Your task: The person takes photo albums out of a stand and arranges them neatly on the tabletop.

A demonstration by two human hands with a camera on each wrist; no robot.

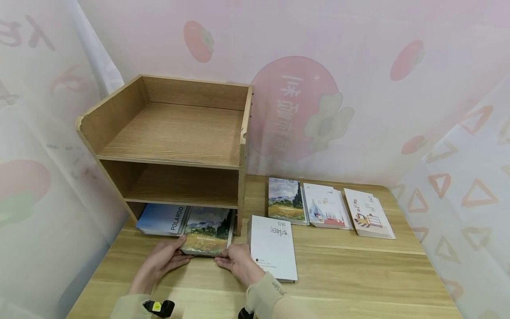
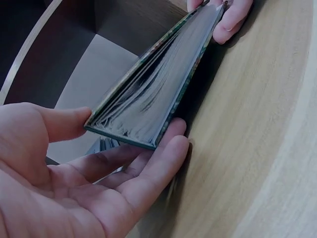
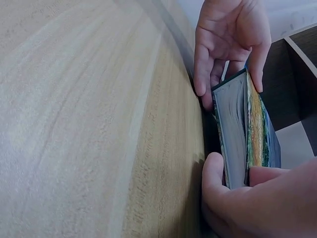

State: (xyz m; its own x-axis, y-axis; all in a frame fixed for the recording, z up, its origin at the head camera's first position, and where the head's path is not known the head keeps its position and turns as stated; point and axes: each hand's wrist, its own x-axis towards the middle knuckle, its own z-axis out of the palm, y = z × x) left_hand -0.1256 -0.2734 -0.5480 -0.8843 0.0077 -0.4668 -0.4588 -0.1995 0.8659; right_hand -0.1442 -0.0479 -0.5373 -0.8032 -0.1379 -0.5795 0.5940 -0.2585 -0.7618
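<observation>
A photo album with a painted landscape cover lies partly inside the lowest compartment of a wooden desk shelf, its near end sticking out. My left hand grips its near left corner, thumb on the cover and fingers underneath. At the near right corner, my right hand pinches the album the same way. The left wrist view shows page edges between the covers of the album. To its left in the same compartment sits a blue-and-white album lettered POLAROID.
A white album lies right of the shelf, near my right hand. Along the back of the table lie another landscape album, a white tent-picture album and a white album with a furniture drawing. Printed curtains hang behind.
</observation>
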